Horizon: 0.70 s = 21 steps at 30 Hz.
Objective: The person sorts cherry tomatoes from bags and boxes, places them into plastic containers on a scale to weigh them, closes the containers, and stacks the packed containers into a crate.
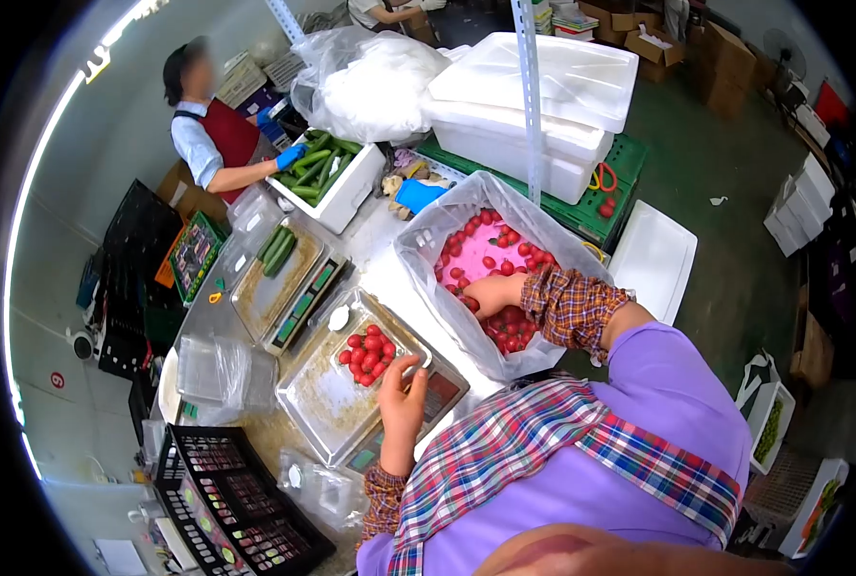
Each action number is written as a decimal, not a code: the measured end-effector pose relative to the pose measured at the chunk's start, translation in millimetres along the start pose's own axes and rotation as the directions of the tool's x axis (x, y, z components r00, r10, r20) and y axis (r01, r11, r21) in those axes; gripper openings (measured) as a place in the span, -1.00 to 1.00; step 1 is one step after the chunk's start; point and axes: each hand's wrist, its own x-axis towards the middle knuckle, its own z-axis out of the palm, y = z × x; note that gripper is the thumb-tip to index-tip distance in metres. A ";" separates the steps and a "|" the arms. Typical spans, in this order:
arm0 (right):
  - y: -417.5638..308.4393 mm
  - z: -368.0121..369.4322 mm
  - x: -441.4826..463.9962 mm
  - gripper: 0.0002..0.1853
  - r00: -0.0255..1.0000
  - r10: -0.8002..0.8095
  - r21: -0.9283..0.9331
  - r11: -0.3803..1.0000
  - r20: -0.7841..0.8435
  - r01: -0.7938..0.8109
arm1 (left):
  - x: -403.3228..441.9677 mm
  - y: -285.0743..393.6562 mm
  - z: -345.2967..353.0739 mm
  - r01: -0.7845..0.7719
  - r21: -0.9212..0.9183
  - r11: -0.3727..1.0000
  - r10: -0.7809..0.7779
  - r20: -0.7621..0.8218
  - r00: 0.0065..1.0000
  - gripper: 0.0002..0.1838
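Observation:
My right hand [496, 294] reaches down into a box lined with a clear plastic bag [418, 252]. Its fingers curl round cherry tomatoes [469, 303], and the fingertips are partly hidden. Red tomatoes lie scattered over a pink sheet [476, 257] in the box, with a thicker heap [512, 331] at the near side. My left hand [403, 401] is open, thumb and fingers apart, just beside a clear tray holding a pile of cherry tomatoes [367, 355]. That tray rests on the metal pan of a weighing scale [318, 413].
Another scale [255, 298] carries cucumbers [277, 252]. Across the table a co-worker's blue-gloved hand [291, 156] touches a white box of cucumbers [346, 197]. Stacked clear trays [219, 374] and a black crate [246, 499] stand left. A metal post [532, 115] rises beside the foam boxes [567, 149].

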 end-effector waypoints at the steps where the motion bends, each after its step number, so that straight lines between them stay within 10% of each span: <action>1: -4.5 -1.4 -0.1 -0.50 0.999 0.024 0.005 1.000 0.031 -0.024 | -4.3 10.9 1.8 0.071 -0.046 0.996 -0.070 0.021 0.997 -0.77; 16: -5.7 -3.2 8.4 -0.69 0.983 0.166 0.158 0.976 -0.084 -0.151 | -10.2 5.3 6.6 0.179 -0.173 0.968 -0.171 0.062 0.983 -0.73; 21: -54.9 -57.4 -27.2 -0.67 0.986 0.126 0.857 0.515 -0.106 0.026 | -5.8 11.8 2.9 0.310 -0.490 0.814 -0.313 0.080 0.946 -0.65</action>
